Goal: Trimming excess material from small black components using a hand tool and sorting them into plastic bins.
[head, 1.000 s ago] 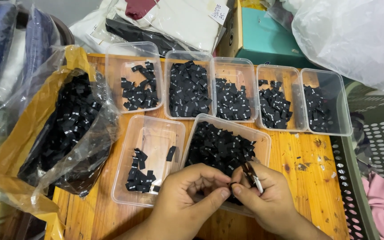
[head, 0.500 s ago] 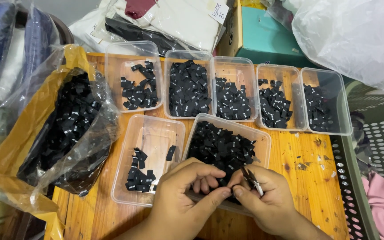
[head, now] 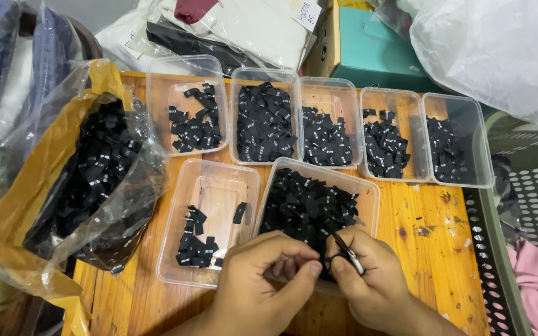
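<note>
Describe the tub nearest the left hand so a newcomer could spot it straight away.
On the wooden table, two clear tubs sit in front of a back row of five. It is the left front tub, beside the left hand, nearly empty while its neighbour is heaped with black labels.

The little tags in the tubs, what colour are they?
The tags are black with tiny white marks, seen in the head view.

Black woven labels (head: pixel 306 205) heaped in clear tubs; more in clear bag (head: pixel 88 180) left; teal box (head: pixel 375 50) behind.

Small snips (head: pixel 347 252) over label-filled tub (head: pixel 368 193)
</note>
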